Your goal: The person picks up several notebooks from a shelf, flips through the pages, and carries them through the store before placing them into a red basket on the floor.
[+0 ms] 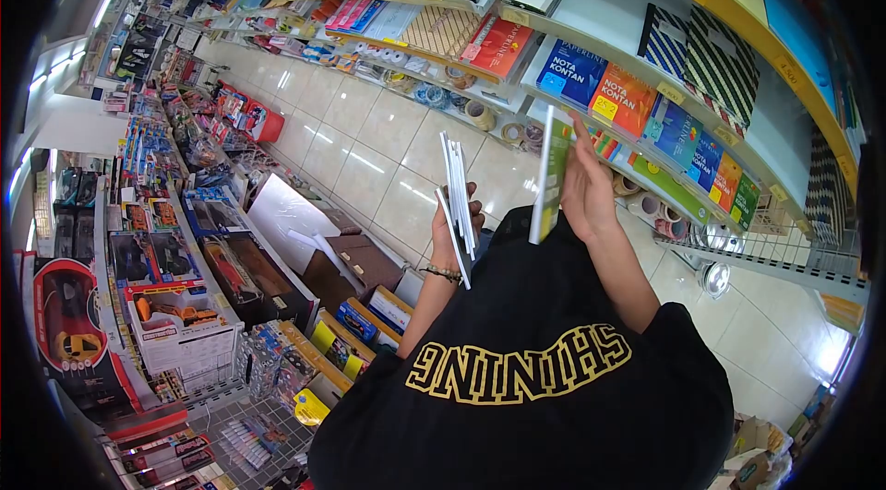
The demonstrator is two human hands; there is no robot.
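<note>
On the left, my left hand [455, 236] is closed round a bundle of thin pads [458, 185], held upright with their white edges towards me. My right hand [591, 190] holds a pad with a green cover [553, 172], also on edge. The fingers of that hand lie long and straight along its right side, and the thumb is not clearly visible. A gap separates the green pad from the bundle, and both are in front of my black shirt.
At right, shelves carry red Nota Kontan pads [622, 98], blue ones [569, 73] and striped books [720, 52]. Tape rolls [480, 113] lie on a lower shelf. Boxed toys [180, 319] line the left side, with a tiled floor [355, 144] between.
</note>
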